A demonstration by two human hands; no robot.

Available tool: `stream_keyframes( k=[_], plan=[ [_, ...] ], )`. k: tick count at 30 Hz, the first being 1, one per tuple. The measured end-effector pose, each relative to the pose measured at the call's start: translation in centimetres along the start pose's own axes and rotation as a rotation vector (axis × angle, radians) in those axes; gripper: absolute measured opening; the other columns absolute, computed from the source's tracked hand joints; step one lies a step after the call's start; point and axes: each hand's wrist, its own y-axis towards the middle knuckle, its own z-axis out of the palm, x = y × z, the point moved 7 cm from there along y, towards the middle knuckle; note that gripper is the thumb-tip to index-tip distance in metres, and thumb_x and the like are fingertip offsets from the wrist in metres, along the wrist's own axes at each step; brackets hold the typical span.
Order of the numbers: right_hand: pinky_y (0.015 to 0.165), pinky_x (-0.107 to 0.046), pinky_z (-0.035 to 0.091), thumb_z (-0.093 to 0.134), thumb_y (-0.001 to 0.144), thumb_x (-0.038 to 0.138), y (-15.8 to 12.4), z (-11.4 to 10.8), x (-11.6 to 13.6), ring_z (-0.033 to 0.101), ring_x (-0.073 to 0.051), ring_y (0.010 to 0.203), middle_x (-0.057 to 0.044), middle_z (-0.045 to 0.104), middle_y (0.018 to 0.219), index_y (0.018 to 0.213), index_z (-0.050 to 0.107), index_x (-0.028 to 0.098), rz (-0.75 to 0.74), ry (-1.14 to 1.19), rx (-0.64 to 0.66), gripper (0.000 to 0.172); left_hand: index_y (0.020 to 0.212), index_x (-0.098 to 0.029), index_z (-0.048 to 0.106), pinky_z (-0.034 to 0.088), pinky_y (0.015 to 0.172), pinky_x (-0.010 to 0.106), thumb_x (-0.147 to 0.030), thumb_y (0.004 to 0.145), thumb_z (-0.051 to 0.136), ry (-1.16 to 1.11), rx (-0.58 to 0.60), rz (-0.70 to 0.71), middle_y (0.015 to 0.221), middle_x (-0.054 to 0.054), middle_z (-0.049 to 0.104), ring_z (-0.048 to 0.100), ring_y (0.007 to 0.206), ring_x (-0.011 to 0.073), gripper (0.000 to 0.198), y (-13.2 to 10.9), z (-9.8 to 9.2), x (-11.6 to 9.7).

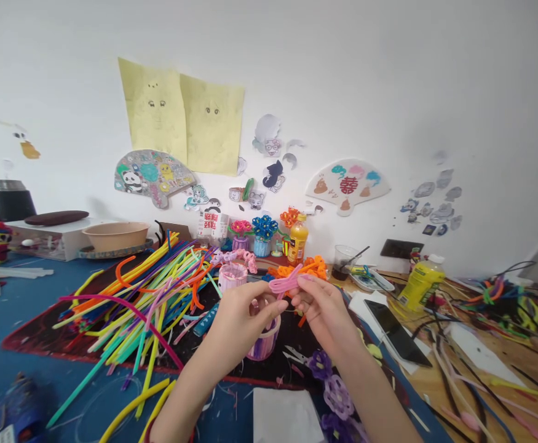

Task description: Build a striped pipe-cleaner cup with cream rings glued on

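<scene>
A pink pipe cleaner (283,284), bent into narrow loops, is held up between both hands over the dark mat. My left hand (253,307) pinches its left part between thumb and fingers. At its right end, my right hand (317,301) grips it with thumb and fingertips. Below and partly behind my left hand stands a pink and purple striped cup (264,346). Another pink cup (232,275) sits farther back. Purple and lilac flowers (337,397) lie near my right forearm, with scissors (295,355) beside them.
Many coloured pipe cleaners (130,307) spread over the left of the mat. A white sheet (287,415) lies at the front. To the right are a phone (396,332), a yellow bottle (422,283) and tangled pipe cleaners (503,307). An orange drink bottle (298,239) stands behind.
</scene>
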Motion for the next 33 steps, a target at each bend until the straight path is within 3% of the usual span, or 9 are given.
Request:
stream_keyframes(
  k=[9, 12, 16, 19, 22, 26, 29, 33],
  plan=[
    [0.046, -0.016, 0.05, 0.087, 0.059, 0.023, 0.4, -1.2, -1.0, 0.061, -0.01, 0.051, -0.002, 0.07, 0.059, 0.065, 0.072, 0.016, 0.038, 0.115, -0.071, 0.018, 0.076, -0.016, 0.062, 0.042, 0.045, 0.017, -0.034, 0.086, 0.06, -0.434, -0.008, -0.173, 0.056, -0.003, 0.057, 0.053, 0.047, 0.0088, 0.02, -0.1, 0.4, 1.4],
    [0.053, -0.016, 0.051, 0.084, 0.063, 0.024, 0.3, -0.8, -1.8, 0.063, -0.009, 0.055, -0.002, 0.072, 0.064, 0.07, 0.073, 0.015, 0.125, 0.089, 0.006, 0.016, 0.078, -0.015, 0.063, 0.041, 0.044, 0.017, -0.037, 0.084, 0.062, -0.505, -0.038, -0.202, 0.055, -0.004, 0.056, 0.051, 0.046, 0.0079, 0.022, 0.0, 0.4, 1.6],
    [0.063, -0.022, 0.054, 0.079, 0.072, 0.03, 0.0, 0.5, -2.0, 0.067, -0.013, 0.066, -0.005, 0.074, 0.077, 0.085, 0.074, 0.015, 0.155, -0.145, 0.178, 0.021, 0.082, -0.014, 0.064, 0.041, 0.044, 0.017, -0.042, 0.083, 0.064, -0.526, -0.071, -0.239, 0.053, -0.004, 0.055, 0.049, 0.044, 0.0078, 0.028, 0.1, 0.3, 1.8],
    [0.078, -0.03, 0.056, 0.074, 0.077, 0.031, 0.1, 1.0, -1.1, 0.07, -0.019, 0.086, -0.006, 0.076, 0.093, 0.101, 0.071, 0.018, -0.031, -0.353, 0.212, 0.028, 0.082, -0.014, 0.063, 0.04, 0.042, 0.017, -0.042, 0.082, 0.064, -0.533, -0.074, -0.257, 0.052, -0.005, 0.052, 0.049, 0.042, 0.0076, 0.028, 0.0, 0.3, 2.0],
    [0.088, -0.038, 0.054, 0.07, 0.08, 0.031, -0.3, 1.3, 0.4, 0.068, -0.025, 0.101, -0.009, 0.073, 0.108, 0.109, 0.068, 0.02, -0.335, -0.629, 0.156, 0.031, 0.078, -0.014, 0.061, 0.041, 0.043, 0.017, -0.04, 0.082, 0.062, -0.494, -0.033, -0.271, 0.052, -0.005, 0.052, 0.05, 0.042, 0.0075, 0.026, -0.1, 0.6, 2.2],
    [0.088, -0.041, 0.053, 0.062, 0.088, 0.029, -2.0, 1.9, 1.7, 0.067, -0.027, 0.097, -0.011, 0.072, 0.103, 0.104, 0.068, 0.018, -0.771, -1.102, 0.003, 0.02, 0.083, -0.016, 0.06, 0.042, 0.039, 0.019, -0.04, 0.085, 0.056, -0.435, 0.049, -0.305, 0.055, -0.005, 0.054, 0.051, 0.04, 0.0092, 0.025, -0.3, 1.3, 2.6],
    [0.081, -0.035, 0.054, 0.054, 0.095, 0.029, -2.7, 2.5, 1.5, 0.069, -0.024, 0.092, -0.011, 0.072, 0.098, 0.106, 0.067, 0.016, -0.901, -1.247, 0.017, 0.021, 0.085, -0.015, 0.061, 0.041, 0.038, 0.018, -0.04, 0.087, 0.054, -0.381, 0.053, -0.297, 0.057, -0.005, 0.055, 0.051, 0.039, 0.0084, 0.025, -0.3, 1.2, 2.8],
    [0.074, -0.03, 0.053, 0.049, 0.099, 0.027, -2.9, 2.7, 1.5, 0.07, -0.021, 0.083, -0.008, 0.073, 0.091, 0.101, 0.067, 0.017, -0.947, -1.308, 0.044, 0.02, 0.084, -0.015, 0.063, 0.041, 0.041, 0.017, -0.039, 0.089, 0.054, -0.324, 0.093, -0.252, 0.058, -0.004, 0.055, 0.05, 0.042, 0.0074, 0.026, -0.3, 1.0, 2.7]
  ],
)
